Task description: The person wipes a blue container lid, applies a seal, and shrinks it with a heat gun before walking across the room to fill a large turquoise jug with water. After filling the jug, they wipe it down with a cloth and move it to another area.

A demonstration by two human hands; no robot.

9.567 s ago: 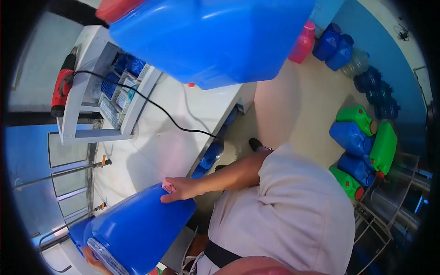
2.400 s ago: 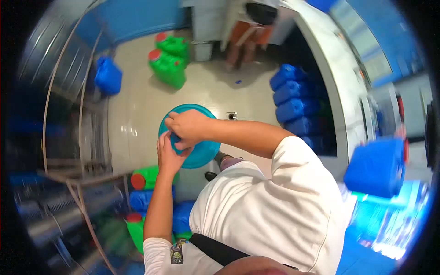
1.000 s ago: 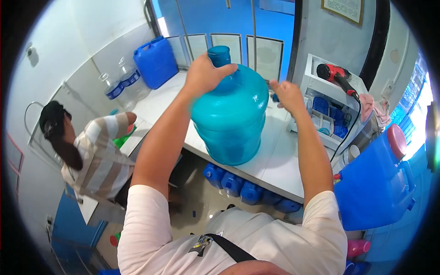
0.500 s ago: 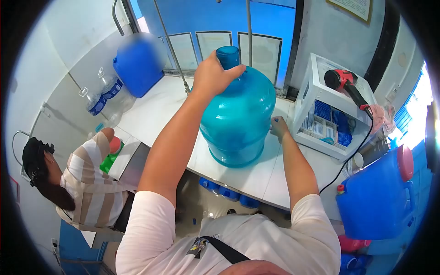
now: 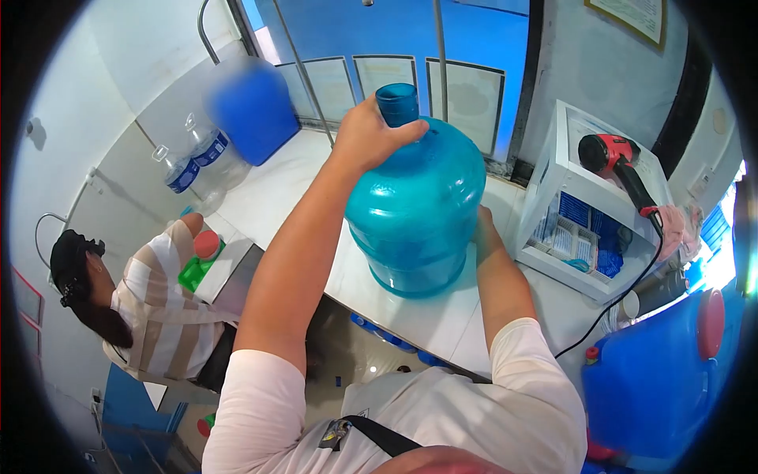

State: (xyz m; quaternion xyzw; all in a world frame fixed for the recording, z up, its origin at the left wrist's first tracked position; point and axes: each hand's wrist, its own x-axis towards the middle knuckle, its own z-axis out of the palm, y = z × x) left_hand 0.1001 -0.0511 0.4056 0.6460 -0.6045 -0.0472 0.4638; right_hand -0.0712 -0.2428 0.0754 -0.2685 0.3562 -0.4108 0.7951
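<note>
A large teal water jug [image 5: 417,205] stands upright on the white countertop [image 5: 324,178], its neck uncapped at the top. My left hand [image 5: 369,136] is wrapped round the base of that neck, thumb on the near side. Low on the jug's right side is my right hand [image 5: 483,224]. Its fingers pass behind the jug and are hidden, so their grip does not show.
A white cabinet [image 5: 530,213] with packets inside carries a red and black heat gun [image 5: 612,156], its cord trailing down. Blue containers [image 5: 257,110] and clear bottles [image 5: 207,150] stand back left. Another person [image 5: 158,308] is at left; a blue jerrycan [image 5: 647,379] at right.
My right hand has moved in against the jug's right side, and its fingers have gone out of sight behind it. My left hand stays on the neck. The view has shifted slightly.
</note>
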